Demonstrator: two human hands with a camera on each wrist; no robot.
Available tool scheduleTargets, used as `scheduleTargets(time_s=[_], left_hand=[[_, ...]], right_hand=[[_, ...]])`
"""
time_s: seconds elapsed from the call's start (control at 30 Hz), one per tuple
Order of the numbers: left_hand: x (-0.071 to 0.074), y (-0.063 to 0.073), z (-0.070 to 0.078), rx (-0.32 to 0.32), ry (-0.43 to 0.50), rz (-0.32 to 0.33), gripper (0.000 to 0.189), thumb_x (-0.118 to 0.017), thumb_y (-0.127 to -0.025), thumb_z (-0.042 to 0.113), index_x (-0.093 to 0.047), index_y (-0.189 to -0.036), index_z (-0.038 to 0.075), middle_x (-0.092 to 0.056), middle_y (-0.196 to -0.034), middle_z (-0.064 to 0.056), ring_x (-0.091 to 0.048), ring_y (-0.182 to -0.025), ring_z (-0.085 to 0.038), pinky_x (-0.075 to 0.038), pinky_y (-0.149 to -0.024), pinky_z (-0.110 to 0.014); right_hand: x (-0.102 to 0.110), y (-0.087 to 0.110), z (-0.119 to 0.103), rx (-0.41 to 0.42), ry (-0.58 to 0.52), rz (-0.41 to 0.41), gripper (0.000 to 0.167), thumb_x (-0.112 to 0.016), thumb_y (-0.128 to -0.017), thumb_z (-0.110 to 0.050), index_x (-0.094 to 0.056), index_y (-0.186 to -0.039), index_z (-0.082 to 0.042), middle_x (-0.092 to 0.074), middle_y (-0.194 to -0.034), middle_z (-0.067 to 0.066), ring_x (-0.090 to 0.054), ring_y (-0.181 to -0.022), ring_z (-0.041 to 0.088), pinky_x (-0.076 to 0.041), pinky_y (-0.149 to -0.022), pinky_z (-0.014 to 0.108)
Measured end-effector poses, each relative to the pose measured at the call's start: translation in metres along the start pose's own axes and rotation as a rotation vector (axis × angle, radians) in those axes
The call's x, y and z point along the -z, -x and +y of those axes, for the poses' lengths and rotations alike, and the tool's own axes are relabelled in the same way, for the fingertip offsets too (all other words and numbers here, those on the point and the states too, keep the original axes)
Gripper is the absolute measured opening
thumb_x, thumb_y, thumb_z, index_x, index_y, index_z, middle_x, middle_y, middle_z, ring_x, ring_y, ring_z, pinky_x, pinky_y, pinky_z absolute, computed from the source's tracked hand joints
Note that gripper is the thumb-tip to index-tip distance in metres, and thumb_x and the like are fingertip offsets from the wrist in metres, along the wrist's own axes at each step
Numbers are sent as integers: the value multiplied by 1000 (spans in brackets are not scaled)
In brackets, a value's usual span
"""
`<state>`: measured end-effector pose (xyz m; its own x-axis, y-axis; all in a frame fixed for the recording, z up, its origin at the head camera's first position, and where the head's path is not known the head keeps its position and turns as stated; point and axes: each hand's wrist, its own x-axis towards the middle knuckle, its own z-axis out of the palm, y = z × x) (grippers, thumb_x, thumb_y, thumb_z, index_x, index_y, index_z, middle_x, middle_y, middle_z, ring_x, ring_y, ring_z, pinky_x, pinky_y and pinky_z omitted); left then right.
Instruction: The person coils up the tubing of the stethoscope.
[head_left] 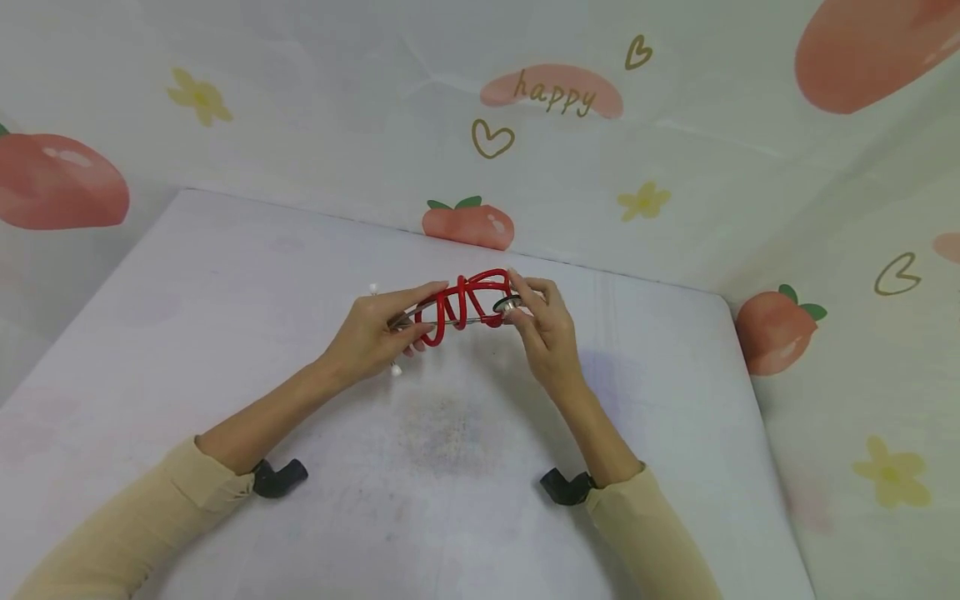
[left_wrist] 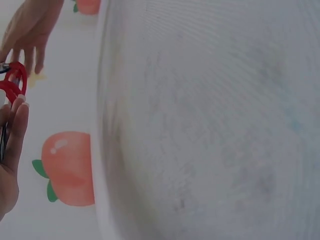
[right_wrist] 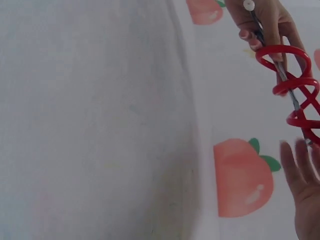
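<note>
A stethoscope with red tubing (head_left: pixel 461 310) is held up over the table between both hands. Its tubing winds in loops around the metal ear tubes (right_wrist: pixel 281 71). My left hand (head_left: pixel 365 332) grips the ear-tube end, thumb and fingers on either side, with the white ear tips (head_left: pixel 396 370) sticking out beyond it. At the other end, my right hand (head_left: pixel 552 337) holds the round metal chest piece (head_left: pixel 507 305) between thumb and fingers. In the right wrist view, several fingers of the right hand (right_wrist: pixel 302 187) stand straight beside the last red loop.
The table (head_left: pixel 337 525) has a pale cover with grey smudges. A white cloth wall (head_left: pixel 337 150) printed with peaches and flowers rises at its back and right edges. Black curved pieces (head_left: pixel 281 478) sit at both sleeve cuffs (head_left: pixel 206 475).
</note>
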<state>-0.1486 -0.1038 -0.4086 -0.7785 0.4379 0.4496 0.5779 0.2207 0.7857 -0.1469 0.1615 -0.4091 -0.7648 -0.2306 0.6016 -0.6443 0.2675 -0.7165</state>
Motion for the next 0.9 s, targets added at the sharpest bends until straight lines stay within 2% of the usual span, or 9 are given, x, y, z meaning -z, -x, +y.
scheduleTargets(time_s=[0.13, 0.23, 0.37, 0.47, 0.57, 0.77, 0.9], left_hand=[[-1, -1, 0, -18, -1, 8, 63, -76, -83, -5, -58, -141, 13, -69, -118, -12, -69, -64, -7, -58, -57, -25], [-2, -2, 0, -36, -22, 21, 63, -78, -82, -4, -59, -140, 14, -70, -119, -11, -68, -64, -5, -57, -57, -24], [-3, -2, -1, -60, -51, 35, 63, -79, -80, -3, -61, -138, 14, -69, -121, -10, -68, -65, -4, -57, -58, -23], [-4, -2, -1, -72, -57, 31, 62, -80, -80, -3, -61, -138, 12, -68, -123, -11, -70, -66, -7, -57, -59, -22], [-4, -2, -1, -76, -68, 26, 62, -80, -80, -2, -61, -138, 12, -68, -124, -11, -71, -68, -8, -58, -61, -22], [-5, -6, 1, -75, -86, 32, 63, -80, -80, -1, -60, -139, 13, -68, -122, -11, -70, -67, -8, -57, -61, -22], [-5, -9, 3, -60, -74, 30, 63, -79, -81, -3, -59, -139, 13, -68, -122, -11, -70, -67, -8, -57, -60, -22]], right_hand=[[-4, 0, -1, -125, -240, -61, 52, -46, -97, 16, -40, -147, 4, -48, -127, 28, -61, -97, 38, -60, -77, 39], [-6, 0, -4, -211, -304, -74, 50, -44, -101, 9, -38, -150, 0, -50, -132, 23, -62, -99, 41, -59, -79, 41], [-7, -1, -7, -328, -407, -90, 49, -47, -105, -4, -40, -153, -13, -50, -141, 15, -61, -107, 40, -58, -83, 43], [-8, -1, -7, -374, -473, -115, 50, -47, -106, -9, -38, -154, -19, -45, -147, 16, -58, -115, 38, -58, -82, 45], [-11, 0, -6, -378, -495, -97, 49, -48, -105, -9, -40, -153, -18, -46, -146, 19, -57, -119, 39, -58, -81, 45], [-18, -1, -6, -333, -501, 95, 41, -58, -99, -4, -55, -140, -4, -55, -138, 22, -64, -107, 43, -58, -81, 43], [-22, 1, -5, -293, -491, 147, 39, -58, -99, -2, -55, -138, 0, -50, -146, 19, -60, -119, 36, -58, -81, 42]])
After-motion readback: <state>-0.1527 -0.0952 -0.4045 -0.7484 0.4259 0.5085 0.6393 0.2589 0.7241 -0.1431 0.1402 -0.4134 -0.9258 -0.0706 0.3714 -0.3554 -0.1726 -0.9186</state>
